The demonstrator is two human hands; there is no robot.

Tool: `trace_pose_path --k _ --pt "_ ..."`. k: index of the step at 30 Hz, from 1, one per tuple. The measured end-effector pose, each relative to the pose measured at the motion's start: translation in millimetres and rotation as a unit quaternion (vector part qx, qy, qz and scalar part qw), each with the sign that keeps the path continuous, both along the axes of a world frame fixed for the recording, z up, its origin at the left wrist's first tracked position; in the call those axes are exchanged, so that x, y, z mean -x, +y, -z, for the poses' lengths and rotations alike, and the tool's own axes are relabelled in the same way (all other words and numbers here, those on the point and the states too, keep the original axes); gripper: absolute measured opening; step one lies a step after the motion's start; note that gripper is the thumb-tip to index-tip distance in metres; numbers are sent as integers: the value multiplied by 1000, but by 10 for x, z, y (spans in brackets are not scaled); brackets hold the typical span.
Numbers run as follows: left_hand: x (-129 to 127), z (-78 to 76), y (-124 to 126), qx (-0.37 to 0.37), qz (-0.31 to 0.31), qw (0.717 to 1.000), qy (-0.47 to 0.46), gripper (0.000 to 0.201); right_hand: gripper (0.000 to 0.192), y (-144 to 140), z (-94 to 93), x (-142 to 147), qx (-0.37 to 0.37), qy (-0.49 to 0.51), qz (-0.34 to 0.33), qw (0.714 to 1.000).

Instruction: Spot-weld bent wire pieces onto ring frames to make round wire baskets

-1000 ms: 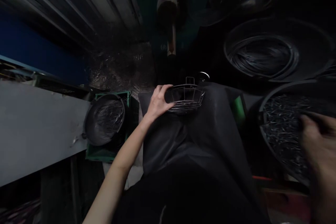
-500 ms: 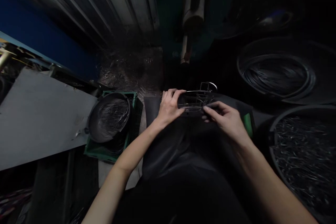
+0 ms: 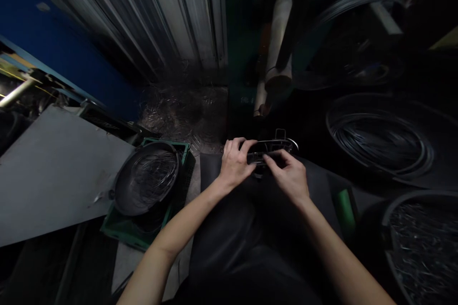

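A shiny wire frame (image 3: 275, 143) with curved rails and a small square loop on top is held level above my dark-clad lap. My left hand (image 3: 236, 159) grips its left end, fingers over the upper rail and thumb at the lower one. On the near side of the frame, my right hand (image 3: 289, 171) has thumb and forefinger pinched together at the lower rail. Whether a small piece sits in that pinch is too dark to make out. Both hands partly cover the frame.
To the left, a black basin (image 3: 146, 178) of thin wire pieces rests on a green crate (image 3: 125, 228) beside a grey board (image 3: 60, 171). At right stand a tub of coiled wire (image 3: 379, 143) and a bucket of small metal pieces (image 3: 425, 248). A machine bar (image 3: 279, 43) juts out ahead.
My right hand has moved left along the wire frame, closer to my left hand. The frame has turned somewhat. The camera view has tilted up, so everything sits lower.
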State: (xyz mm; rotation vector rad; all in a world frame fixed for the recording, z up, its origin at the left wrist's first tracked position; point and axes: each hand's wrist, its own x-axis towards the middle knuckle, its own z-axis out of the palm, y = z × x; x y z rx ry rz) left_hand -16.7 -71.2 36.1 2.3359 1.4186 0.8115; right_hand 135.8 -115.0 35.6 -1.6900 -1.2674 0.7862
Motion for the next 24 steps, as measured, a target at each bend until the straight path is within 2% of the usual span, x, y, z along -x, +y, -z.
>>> trace_pose_path --k 3,12,24 --pt "-17 11 75 -5 0 1000 -1 53 31 111 5 2 -25 -28 -10 999" --pt "-75 78 317 -57 -15 998 -30 53 22 365 127 36 -158 -76 13 984" --pt "-193 123 433 -88 -23 995 -46 53 19 509 109 -52 -188 -142 13 972"
